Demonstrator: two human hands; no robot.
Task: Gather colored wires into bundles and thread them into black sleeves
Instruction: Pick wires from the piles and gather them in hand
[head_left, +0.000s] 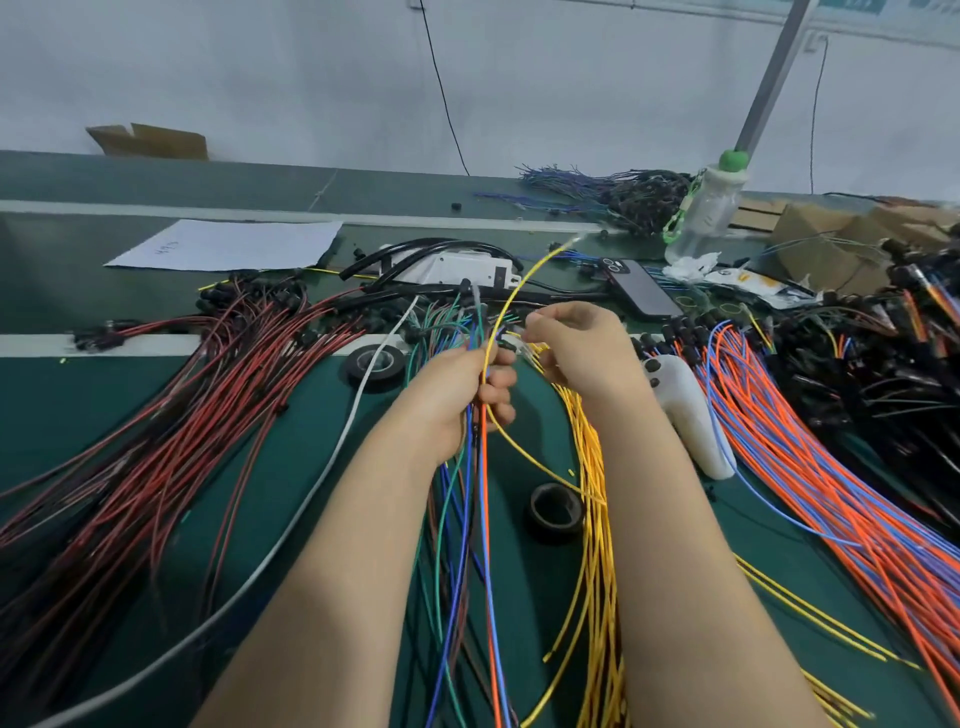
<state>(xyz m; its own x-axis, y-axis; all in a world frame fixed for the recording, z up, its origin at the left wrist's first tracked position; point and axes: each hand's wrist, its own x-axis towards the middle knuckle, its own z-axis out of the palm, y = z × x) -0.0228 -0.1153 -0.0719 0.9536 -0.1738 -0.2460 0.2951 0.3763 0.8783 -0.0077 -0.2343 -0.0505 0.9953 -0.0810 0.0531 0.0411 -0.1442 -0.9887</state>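
Bench: green mat (62, 395) under a pale wall is carrying heaps of wire, with red wires (182, 415) lying left, orange-and-blue wires (831, 467) lying right and yellow wires (592, 467) running under the right forearm.
Left hand: left hand (462, 384) is gripping the mixed bundle (483, 519) of blue, green and orange strands above mid-mat, fingers curled tight round it.
Right hand: right hand (576, 353) is pinching at a wire tip just beside the left thumb; which strand, I cannot tell.
Loose strand: one yellow wire (511, 296) is arcing up out of the left fist.
Sleeves: black sleeves (363, 264) are lying beyond the hands, apart from the bundle.
Handling: strands are looking light, springy and slick-jacketed, likely splaying if held far from the tips.
Hold: pinching close behind the ends is probably the way to keep them level for threading.
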